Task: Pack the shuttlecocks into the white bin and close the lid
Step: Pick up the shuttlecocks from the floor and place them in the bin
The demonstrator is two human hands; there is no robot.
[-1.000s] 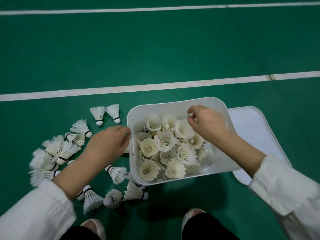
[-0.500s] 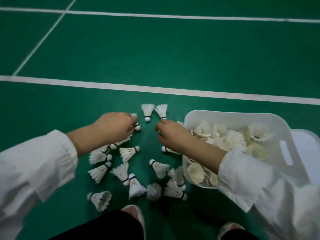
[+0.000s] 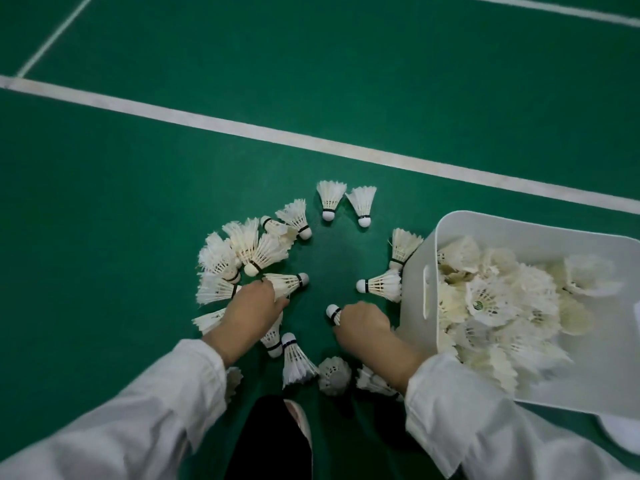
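Observation:
The white bin (image 3: 420, 271) stands on the green floor at the right, holding several white shuttlecocks (image 3: 491, 299). Several more loose shuttlecocks (image 3: 242, 251) lie in a ring on the floor left of the bin. My left hand (image 3: 254, 306) rests on the floor pile, fingers closed around the feathers of a shuttlecock (image 3: 289, 282) whose cork points right. My right hand (image 3: 362, 322) is just left of the bin, closed around another shuttlecock (image 3: 334, 312) with only its cork showing. The white lid (image 3: 620, 434) peeks out under the bin at the lower right.
A white court line (image 3: 311, 138) crosses the floor beyond the shuttlecocks. My shoe (image 3: 299, 419) and dark trouser leg (image 3: 273, 441) are at the bottom centre, close to the nearest shuttlecocks. White sleeves cover both forearms.
The view has swung left and down, so the bin sits further right. Both hands dropped nearer to me onto floor shuttlecocks; the right hand left the bin a second ago.

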